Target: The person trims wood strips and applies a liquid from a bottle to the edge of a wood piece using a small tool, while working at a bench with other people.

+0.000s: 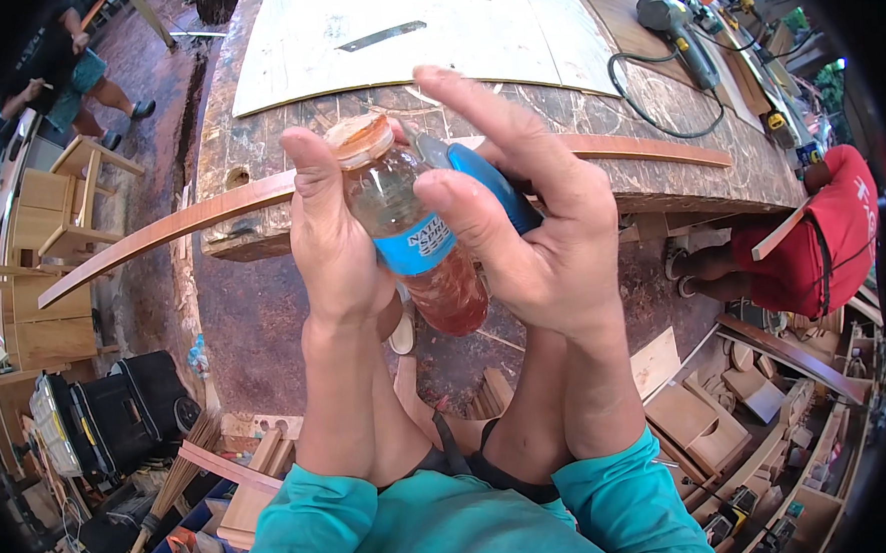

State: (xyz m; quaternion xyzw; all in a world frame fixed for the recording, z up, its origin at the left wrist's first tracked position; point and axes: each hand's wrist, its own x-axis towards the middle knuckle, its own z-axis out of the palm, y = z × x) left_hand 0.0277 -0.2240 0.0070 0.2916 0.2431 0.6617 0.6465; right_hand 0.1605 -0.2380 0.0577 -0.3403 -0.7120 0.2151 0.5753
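Observation:
My left hand [332, 227] is wrapped around a clear plastic bottle [389, 199] that tilts over the workbench's near edge. The bottle has a blue label and reddish-brown stuff in its lower part. Its whitish lid [359, 139] is smeared with reddish brown, and my left thumb stands beside it. In my right hand [551, 226] is a blue-handled tool [493, 186] with a grey metal blade, close against the bottle's right side. The right index finger points up and away from the handle. Part of the tool is hidden behind my thumb and fingers.
A long thin wooden strip [165, 234] lies across the bench edge [250, 231] and juts out left. Beyond are a white board [471, 45], a flat metal strip [382, 36] and a corded power tool [687, 48]. A person in red [842, 236] stands right; another [77, 70] is far left.

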